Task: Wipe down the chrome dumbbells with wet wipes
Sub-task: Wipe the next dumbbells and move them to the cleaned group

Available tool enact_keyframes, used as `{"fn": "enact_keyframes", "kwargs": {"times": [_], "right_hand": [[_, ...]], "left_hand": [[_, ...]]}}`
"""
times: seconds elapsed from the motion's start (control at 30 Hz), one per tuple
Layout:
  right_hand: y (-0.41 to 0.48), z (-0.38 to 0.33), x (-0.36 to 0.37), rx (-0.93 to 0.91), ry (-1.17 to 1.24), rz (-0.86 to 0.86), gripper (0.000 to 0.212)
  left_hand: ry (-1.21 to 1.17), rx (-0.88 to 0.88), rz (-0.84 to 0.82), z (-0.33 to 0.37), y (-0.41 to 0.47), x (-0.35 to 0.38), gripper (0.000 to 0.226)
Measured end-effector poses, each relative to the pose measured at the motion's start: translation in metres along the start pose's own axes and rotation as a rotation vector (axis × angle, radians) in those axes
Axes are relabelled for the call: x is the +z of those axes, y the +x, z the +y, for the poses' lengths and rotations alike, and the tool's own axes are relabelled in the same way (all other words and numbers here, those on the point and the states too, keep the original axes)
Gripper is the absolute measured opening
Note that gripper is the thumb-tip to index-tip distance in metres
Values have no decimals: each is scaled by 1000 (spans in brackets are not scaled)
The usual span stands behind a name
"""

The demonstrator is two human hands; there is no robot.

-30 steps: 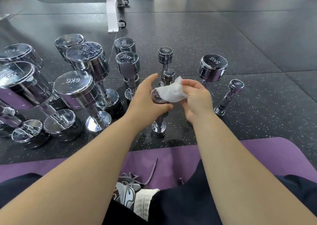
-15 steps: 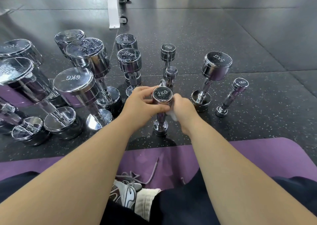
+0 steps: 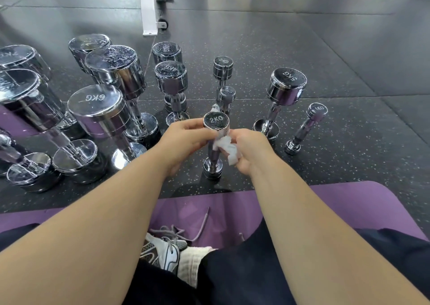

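A small chrome dumbbell marked 2KG (image 3: 216, 121) stands upright on the dark floor in front of me. My left hand (image 3: 183, 141) grips its top head from the left side. My right hand (image 3: 250, 150) holds a crumpled white wet wipe (image 3: 226, 147) and presses it against the dumbbell's handle just below the head. The lower head rests on the floor. Part of the handle is hidden by the wipe and my fingers.
Several larger chrome dumbbells stand upright at the left, including a 6KG one (image 3: 96, 109). A 5KG dumbbell (image 3: 285, 88) and a 1KG dumbbell (image 3: 307, 128) stand at the right. A purple mat (image 3: 360, 207) lies under my legs. A white bench leg (image 3: 149, 6) is at the back.
A second ago the wipe covered the dumbbell's top head. My right hand has moved it down to the handle, leaving the 2KG face bare. My left hand kept its grip.
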State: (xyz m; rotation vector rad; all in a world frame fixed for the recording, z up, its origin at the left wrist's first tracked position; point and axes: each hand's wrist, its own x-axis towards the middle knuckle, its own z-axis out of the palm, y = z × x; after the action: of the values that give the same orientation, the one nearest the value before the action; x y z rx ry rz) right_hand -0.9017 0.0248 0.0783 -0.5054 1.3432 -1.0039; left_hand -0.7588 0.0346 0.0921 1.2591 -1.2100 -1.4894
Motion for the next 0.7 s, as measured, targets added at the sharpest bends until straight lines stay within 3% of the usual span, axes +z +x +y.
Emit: {"fn": "enact_keyframes", "kwargs": {"times": [0.17,0.27,0.37,0.5,0.57,0.7], "right_hand": [[3,0,-2,39,-31,28,17],[7,-8,-2,36,9,76,23],[1,-7,-4,54,-97,-80,37],[-2,0,1,18,-161,-109,33],[1,3,2,-29,-145,-99,32],[-7,4,0,-143,-291,-230,32]], "left_hand": [[-258,-82,1,2,4,0,26],[-220,-104,-30,-1,5,2,42],[-181,-115,-14,-4,7,-2,53],[-175,-94,-13,1,5,-2,46],[-4,-36,-3,9,2,4,37],[768,153,87,7,9,-1,53]]}}
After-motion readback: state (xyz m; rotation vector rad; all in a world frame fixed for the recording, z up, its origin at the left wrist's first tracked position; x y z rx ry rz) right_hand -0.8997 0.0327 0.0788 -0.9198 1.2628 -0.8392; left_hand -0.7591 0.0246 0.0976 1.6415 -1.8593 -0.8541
